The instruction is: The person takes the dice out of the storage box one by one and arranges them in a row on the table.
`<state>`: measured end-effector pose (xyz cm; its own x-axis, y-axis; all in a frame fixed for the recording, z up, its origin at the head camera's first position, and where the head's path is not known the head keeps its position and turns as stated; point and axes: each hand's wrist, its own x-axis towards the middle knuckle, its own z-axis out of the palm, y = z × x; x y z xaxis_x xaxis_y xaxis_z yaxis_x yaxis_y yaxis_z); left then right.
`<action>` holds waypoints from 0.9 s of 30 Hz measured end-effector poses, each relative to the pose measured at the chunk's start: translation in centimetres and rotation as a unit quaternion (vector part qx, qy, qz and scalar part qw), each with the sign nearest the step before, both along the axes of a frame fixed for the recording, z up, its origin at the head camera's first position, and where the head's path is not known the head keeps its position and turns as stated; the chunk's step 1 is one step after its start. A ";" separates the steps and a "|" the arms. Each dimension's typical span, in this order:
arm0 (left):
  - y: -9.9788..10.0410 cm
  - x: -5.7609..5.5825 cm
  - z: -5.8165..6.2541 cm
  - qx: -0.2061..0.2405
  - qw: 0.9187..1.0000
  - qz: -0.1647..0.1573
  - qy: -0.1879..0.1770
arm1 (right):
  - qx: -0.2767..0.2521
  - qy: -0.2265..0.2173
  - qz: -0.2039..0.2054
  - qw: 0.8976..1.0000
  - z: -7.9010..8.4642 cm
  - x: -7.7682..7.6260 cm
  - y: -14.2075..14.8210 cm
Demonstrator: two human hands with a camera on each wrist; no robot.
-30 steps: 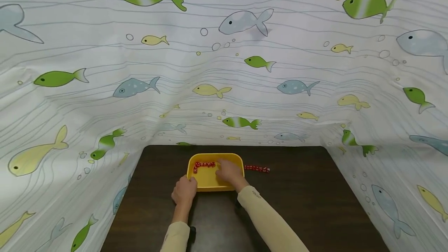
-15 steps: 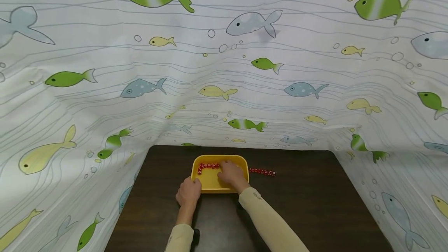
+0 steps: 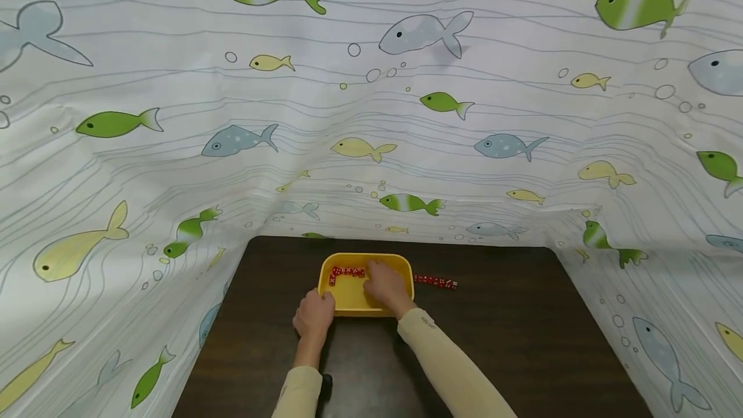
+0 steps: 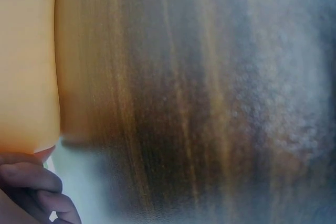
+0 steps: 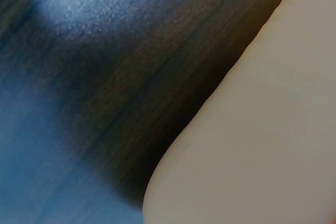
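A shallow yellow tray (image 3: 351, 312) with rounded corners sits on the dark table in the head view. My left hand (image 3: 314, 313) grips its front left corner; the left wrist view catches some curled fingers (image 4: 31, 179) at its lower left. Inside the tray, red dice (image 3: 348, 271) with white pips form a row along the back, turning forward at the left end. My right hand (image 3: 386, 286) reaches over the front rim, its fingertips at the right end of that row. I cannot tell whether they pinch a die. The right wrist view has only bare skin and table.
Just right of the tray, a second row of several red dice (image 3: 435, 282) lies on the dark wood table (image 3: 499, 340). A white cloth printed with fish (image 3: 360, 108) hangs behind the table and along both sides.
The head view has shifted a little, so the whole scene sits further right. My left hand stays on the tray; my right fingers make only small movements at the row's end.
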<state>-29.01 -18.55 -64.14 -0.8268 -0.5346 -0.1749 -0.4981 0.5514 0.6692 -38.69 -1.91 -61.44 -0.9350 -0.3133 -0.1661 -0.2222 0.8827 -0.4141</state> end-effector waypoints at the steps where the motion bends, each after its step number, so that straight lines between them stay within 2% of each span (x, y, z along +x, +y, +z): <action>1: 0.0 0.0 0.0 0.000 1.000 0.000 0.002 | -0.003 0.000 0.002 1.000 0.0 0.0 0.0; 7: 0.0 -0.1 0.0 0.001 1.000 0.001 0.013 | -0.007 0.010 0.012 1.000 -0.1 -0.1 -0.3; 13: 0.0 -0.1 -0.1 0.004 1.000 0.001 0.015 | -0.017 0.000 0.002 1.000 -0.3 0.0 -0.5; 19: 0.1 -0.1 -0.1 -0.001 1.000 0.007 0.019 | -0.030 0.017 0.011 0.999 -0.5 0.1 -0.5; 27: 0.0 -0.3 0.0 -0.001 1.000 0.007 0.008 | -0.061 0.005 0.019 0.998 -0.6 0.4 0.0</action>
